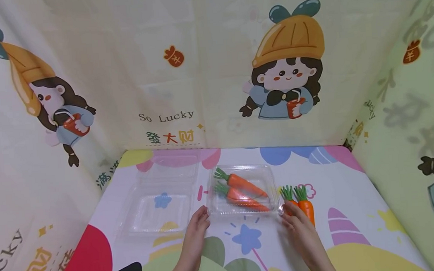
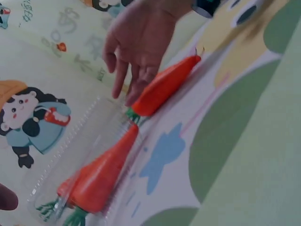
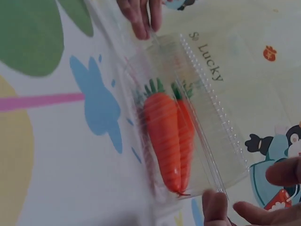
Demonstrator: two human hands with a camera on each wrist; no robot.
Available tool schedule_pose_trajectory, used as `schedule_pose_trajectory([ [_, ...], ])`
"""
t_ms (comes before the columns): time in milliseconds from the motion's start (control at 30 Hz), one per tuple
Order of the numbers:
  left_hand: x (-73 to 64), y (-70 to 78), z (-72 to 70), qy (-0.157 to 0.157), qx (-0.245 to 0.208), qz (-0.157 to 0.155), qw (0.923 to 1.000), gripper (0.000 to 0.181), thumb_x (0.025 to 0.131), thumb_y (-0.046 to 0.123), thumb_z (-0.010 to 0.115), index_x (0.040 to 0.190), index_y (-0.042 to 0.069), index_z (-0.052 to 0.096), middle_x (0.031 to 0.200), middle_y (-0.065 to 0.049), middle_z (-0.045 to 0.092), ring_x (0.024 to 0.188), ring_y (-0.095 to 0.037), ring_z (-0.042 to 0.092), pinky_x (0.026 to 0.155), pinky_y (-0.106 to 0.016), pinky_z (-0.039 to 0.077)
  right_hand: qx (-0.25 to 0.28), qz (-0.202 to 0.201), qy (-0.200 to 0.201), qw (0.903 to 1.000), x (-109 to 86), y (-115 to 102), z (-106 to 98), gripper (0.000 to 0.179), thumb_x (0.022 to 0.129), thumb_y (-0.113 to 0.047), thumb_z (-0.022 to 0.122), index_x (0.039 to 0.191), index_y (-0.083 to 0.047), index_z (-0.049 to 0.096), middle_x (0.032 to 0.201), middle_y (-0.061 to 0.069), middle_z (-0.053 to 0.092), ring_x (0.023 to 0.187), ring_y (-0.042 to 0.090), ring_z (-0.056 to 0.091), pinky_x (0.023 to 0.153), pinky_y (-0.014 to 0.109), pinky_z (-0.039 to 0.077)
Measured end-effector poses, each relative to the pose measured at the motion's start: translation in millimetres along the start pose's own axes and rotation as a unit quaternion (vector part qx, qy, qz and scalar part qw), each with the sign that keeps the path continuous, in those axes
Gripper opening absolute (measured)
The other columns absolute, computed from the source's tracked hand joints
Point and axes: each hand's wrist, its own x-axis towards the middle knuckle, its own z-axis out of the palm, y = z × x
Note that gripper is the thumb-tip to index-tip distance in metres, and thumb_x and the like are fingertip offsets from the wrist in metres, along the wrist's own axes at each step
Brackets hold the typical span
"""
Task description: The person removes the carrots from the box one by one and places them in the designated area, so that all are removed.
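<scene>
A transparent plastic clamshell box point(image 1: 258, 172) lies in the middle of the table in the head view, its lid down over two orange toy carrots point(image 1: 247, 183) with green tops. My left hand point(image 1: 194, 238) is at the box's near left corner, fingertips right by the rim. At the near right corner, my right hand point(image 1: 301, 232) has its fingertips beside the edge. In the left wrist view the right hand's fingers point(image 2: 121, 77) hang fairly straight. Two more carrots point(image 1: 306, 206) lie just right of the box, partly hidden behind the right hand.
To the left, a second transparent clamshell box point(image 1: 135, 198) lies with its lid folded back toward the rear. A colourful patterned cloth point(image 1: 261, 253) covers the table. Printed curtains point(image 1: 221, 89) hang behind it and on both sides.
</scene>
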Motion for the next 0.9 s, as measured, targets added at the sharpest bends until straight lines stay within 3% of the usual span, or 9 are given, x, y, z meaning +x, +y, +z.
schedule_pose_trajectory([
  [67, 4.1, -4.1, 0.3, 0.011, -0.005, 0.001, 0.9999, 0.053, 0.103, 0.005, 0.047, 0.152, -0.01, 0.037, 0.153, -0.029, 0.046, 0.14, -0.039, 0.048, 0.103, -0.019, 0.044, -0.05, 0.0, 0.01, 0.9987, 3.5, 2, 2, 0.054, 0.108, -0.018, 0.047, 0.159, -0.004, 0.034, 0.153, 0.021, 0.046, 0.111, 0.012, 0.061, 0.089, 0.017, 0.051],
  [167, 9.2, -10.0, 2.2, 0.024, -0.014, 0.004, 0.9996, 0.054, 0.1, 0.003, 0.049, 0.151, -0.011, 0.039, 0.143, -0.029, 0.053, 0.122, -0.027, 0.06, 0.092, -0.014, 0.048, -0.111, -0.007, 0.021, 0.9935, 8.3, 6, 5, 0.051, 0.107, -0.019, 0.051, 0.154, -0.005, 0.039, 0.122, 0.021, 0.064, 0.092, 0.017, 0.064, 0.078, 0.022, 0.054],
  [233, 11.8, -13.8, 3.9, 0.026, -0.023, 0.007, 0.9994, 0.056, 0.097, 0.002, 0.05, 0.151, -0.01, 0.038, 0.137, -0.028, 0.053, 0.111, -0.017, 0.062, 0.09, -0.015, 0.049, -0.122, -0.014, 0.02, 0.9922, 11.2, 8, 7, 0.049, 0.108, -0.017, 0.051, 0.153, -0.003, 0.037, 0.104, 0.019, 0.065, 0.084, 0.018, 0.062, 0.073, 0.025, 0.054],
  [300, 13.0, -16.5, 5.4, 0.027, -0.03, 0.014, 0.9991, 0.058, 0.097, 0.0, 0.05, 0.152, -0.009, 0.035, 0.135, -0.026, 0.052, 0.104, -0.011, 0.063, 0.09, -0.015, 0.05, -0.123, -0.011, 0.023, 0.992, 12.5, 10, 9, 0.048, 0.108, -0.016, 0.051, 0.151, -0.003, 0.036, 0.098, 0.015, 0.064, 0.078, 0.019, 0.06, 0.069, 0.026, 0.053],
  [500, 10.0, -21.5, 6.9, 0.034, -0.003, 0.029, 0.999, 0.057, 0.097, -0.002, 0.048, 0.153, -0.005, 0.035, 0.135, -0.024, 0.051, 0.102, -0.013, 0.063, 0.09, -0.015, 0.051, -0.121, -0.008, 0.036, 0.992, 13.8, 12, 13, 0.048, 0.105, -0.012, 0.057, 0.146, 0.001, 0.034, 0.102, 0.017, 0.062, 0.074, 0.019, 0.06, 0.067, 0.025, 0.054],
  [900, 13.5, -23.0, 10.1, 0.038, 0.023, 0.023, 0.9987, 0.057, 0.098, -0.001, 0.049, 0.154, -0.002, 0.037, 0.139, -0.021, 0.05, 0.103, -0.02, 0.061, 0.084, -0.017, 0.051, -0.104, 0.013, 0.054, 0.993, 15.5, 15, 13, 0.044, 0.106, -0.009, 0.054, 0.143, 0.007, 0.036, 0.102, 0.015, 0.058, 0.079, 0.02, 0.058, 0.07, 0.022, 0.055],
])
